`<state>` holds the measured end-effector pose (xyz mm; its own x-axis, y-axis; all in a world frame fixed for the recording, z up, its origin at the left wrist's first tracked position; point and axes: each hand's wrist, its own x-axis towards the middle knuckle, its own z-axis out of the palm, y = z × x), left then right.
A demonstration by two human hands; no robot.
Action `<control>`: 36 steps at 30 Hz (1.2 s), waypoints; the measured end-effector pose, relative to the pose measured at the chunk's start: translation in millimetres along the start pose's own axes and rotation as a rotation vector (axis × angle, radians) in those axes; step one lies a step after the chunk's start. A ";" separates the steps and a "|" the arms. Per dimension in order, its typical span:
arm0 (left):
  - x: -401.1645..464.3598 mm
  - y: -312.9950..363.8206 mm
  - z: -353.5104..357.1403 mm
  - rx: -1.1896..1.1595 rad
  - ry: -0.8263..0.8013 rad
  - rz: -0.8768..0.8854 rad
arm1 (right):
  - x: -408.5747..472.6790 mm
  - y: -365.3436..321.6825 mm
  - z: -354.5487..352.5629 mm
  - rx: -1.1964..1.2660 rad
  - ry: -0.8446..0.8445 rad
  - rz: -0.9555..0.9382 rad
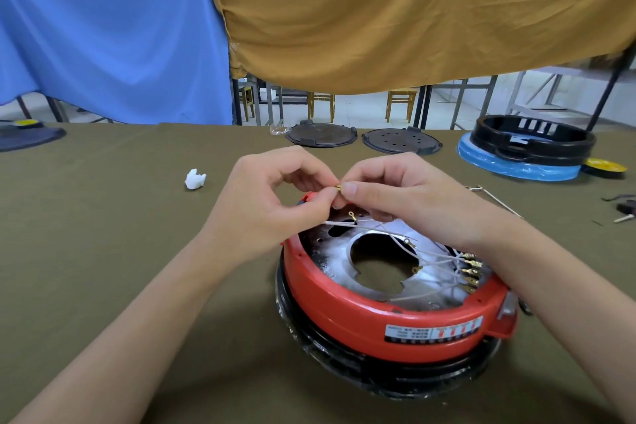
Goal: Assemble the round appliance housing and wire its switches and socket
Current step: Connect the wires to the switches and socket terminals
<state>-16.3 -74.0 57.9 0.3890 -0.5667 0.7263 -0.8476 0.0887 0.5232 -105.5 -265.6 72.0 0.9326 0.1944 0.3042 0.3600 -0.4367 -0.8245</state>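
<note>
Where the red housing (389,313) sits at lower centre of the frame on a black ring (347,360), it contains a metal plate (344,251) with a central hole, white wires (426,258) and a row of brass terminals (470,270) at its right side. Left hand (272,213) and right hand (409,196) meet above its far rim, together pinching one brass terminal (338,187). Upper right: one black housing (531,139) stands in a blue ring (516,165). Two dark discs (320,134) lie at the table's (103,217) far edge. One white wad (195,179) lies left of centre.
</note>
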 end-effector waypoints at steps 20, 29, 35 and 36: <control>-3.2 -34.2 17.8 -0.136 -0.022 -0.773 | 23.0 4.5 -0.5 -0.624 0.072 0.207; -3.1 -34.1 19.9 -0.162 -0.004 -0.771 | 32.6 7.0 19.3 -0.662 0.061 0.146; -1.9 -34.5 20.3 -0.151 -0.006 -0.769 | 30.9 7.9 20.8 -0.628 0.084 0.132; -2.0 -34.4 20.3 -0.154 -0.007 -0.772 | 31.0 7.7 21.0 -0.627 0.085 0.129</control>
<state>4.8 -92.5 29.4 0.8448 -0.5190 0.1297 -0.2786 -0.2199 0.9349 -74.4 -244.4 65.1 0.9589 0.0471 0.2797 0.1689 -0.8870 -0.4298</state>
